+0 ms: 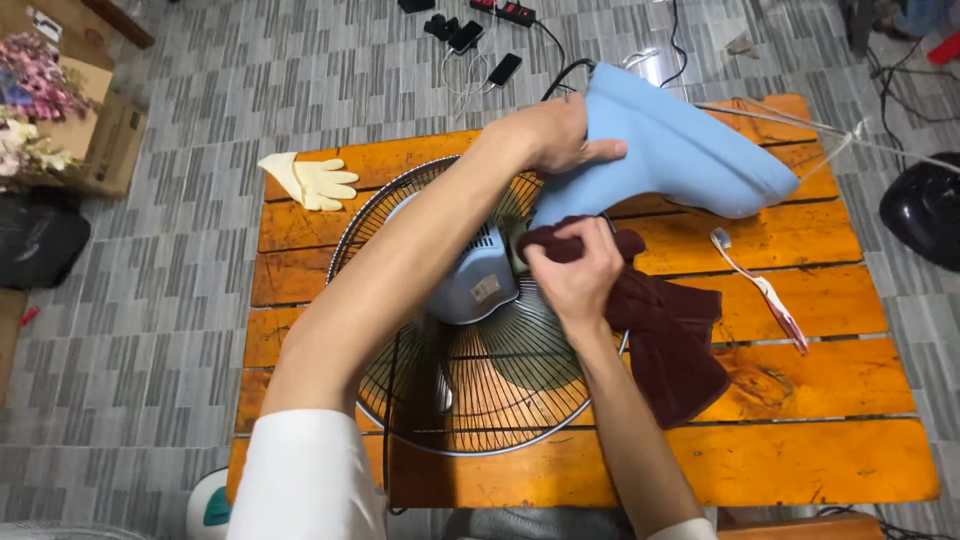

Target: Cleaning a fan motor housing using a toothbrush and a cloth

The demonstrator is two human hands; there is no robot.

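Note:
A light blue electric fan lies face down on an orange slatted wooden table [800,460]. Its wire grille [470,400] rests on the slats and its motor housing [475,280] points up. My left hand [555,135] grips the fan's blue neck and base [680,150], which tilts up to the right. My right hand [575,275] presses a dark maroon cloth [670,340] against the joint between the motor housing and the neck. The cloth's loose end hangs over the table.
A yellowish rubber glove [310,180] lies at the table's back left. A toothbrush [765,290] lies at the right. Cables, a power strip and phones [485,35] sit on the tiled floor behind. Flowers on a cardboard box [45,100] stand left, a black object [925,205] right.

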